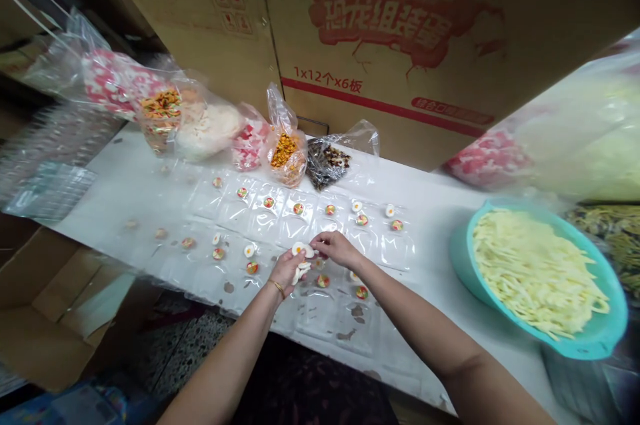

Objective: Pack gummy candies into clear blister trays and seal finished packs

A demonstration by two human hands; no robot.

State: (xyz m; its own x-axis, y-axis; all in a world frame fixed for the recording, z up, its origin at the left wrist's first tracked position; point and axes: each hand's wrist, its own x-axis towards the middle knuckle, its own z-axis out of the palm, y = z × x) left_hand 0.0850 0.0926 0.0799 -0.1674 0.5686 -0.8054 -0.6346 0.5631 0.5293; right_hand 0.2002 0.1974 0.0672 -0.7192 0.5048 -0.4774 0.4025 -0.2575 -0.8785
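Observation:
My left hand [286,270] is closed around several small white fried-egg pieces [302,249] with yellow-orange yolks, fanned out at the fingertips and in the palm. Fingers pinched, my right hand [336,248] meets the edge of these pieces and appears to grip one; its fingertips partly hide it. Below and around both hands lie clear plastic packets [297,215] in two rows, most bearing a small round red, green and yellow disc [323,281]. On some packets an egg piece [249,251] rests beside the disc.
Bags of pink-white pieces [250,145], orange bits [283,150] and dark bits [327,161] line the table's back. A large carton [390,105] stands behind. At right is a turquoise basin [463,245] of pale yellow strips; at left, an open cardboard box [55,318].

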